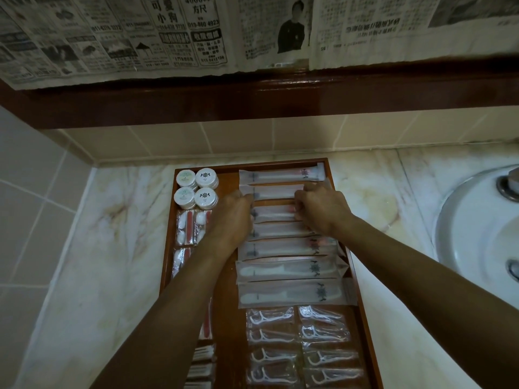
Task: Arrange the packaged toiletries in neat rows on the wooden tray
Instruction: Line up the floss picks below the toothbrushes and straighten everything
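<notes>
Both hands, left hand [234, 213] and right hand [320, 206], pinch the ends of a toothbrush packet [273, 213] at twelve o'clock on the wooden tray [341, 220]; a careless nudge could skew neighbouring packets [289, 245].

Bare marble counter [118, 248] flanks the packed tray [224, 327]; sink [477, 220] blocks right.

Dim warm light, soft focus, wide-angle bending at edges.
</notes>
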